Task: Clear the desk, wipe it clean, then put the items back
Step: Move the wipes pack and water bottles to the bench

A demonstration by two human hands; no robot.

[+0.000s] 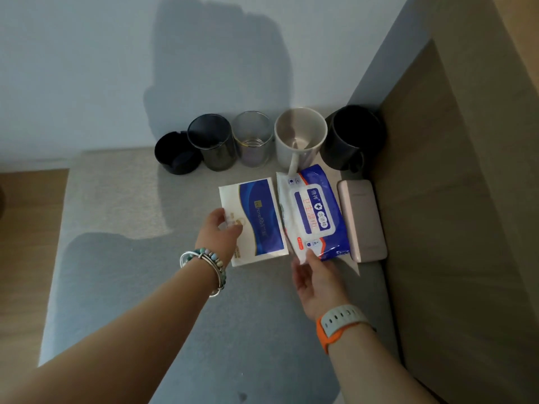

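The tissue pack (256, 217) is gripped at its left edge by the left hand (223, 228), fingers curled over it. It lies flat on the bench (145, 258), long axis running away from the hands. The wipes pack (313, 217), parallel just right of it, is touched at its near corner by the right hand (315, 275); whether it is pinched cannot be told. A power bank (361, 220) lies right of that. Beyond both hands cups (213, 141) are lined up; a mug (300, 138) handle overlaps the wipes' far end.
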